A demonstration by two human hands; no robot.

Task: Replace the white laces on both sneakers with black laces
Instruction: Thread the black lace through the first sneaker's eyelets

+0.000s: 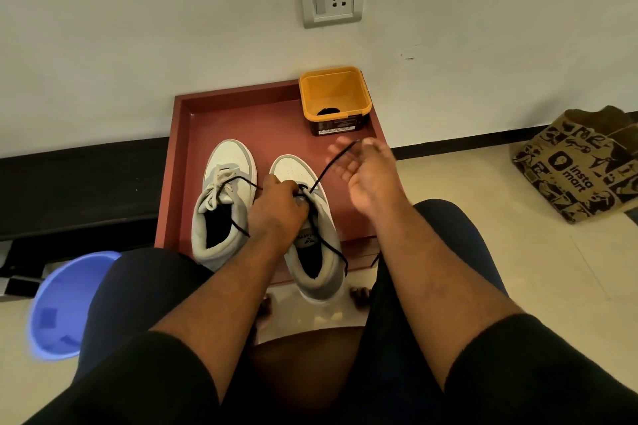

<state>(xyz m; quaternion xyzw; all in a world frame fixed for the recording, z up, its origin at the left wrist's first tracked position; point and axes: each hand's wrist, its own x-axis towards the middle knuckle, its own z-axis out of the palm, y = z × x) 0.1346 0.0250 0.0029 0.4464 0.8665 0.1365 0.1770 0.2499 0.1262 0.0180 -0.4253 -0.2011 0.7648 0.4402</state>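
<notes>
Black lace (329,166) slanting up-right from sneaker (312,217) to right hand (366,172)

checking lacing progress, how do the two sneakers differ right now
The left sneaker still carries its white lace; the right sneaker is being threaded with a black lace. The left hand holds the right sneaker; the left sneaker is untouched. The right sneaker's heel overhangs the red tray. Both are grey and white.

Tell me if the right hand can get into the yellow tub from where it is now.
Probably yes. The right hand is raised just in front of the yellow tub, whose top is open with nothing between them. It is blurred and has the black lace across its fingers, which might hamper it.
</notes>
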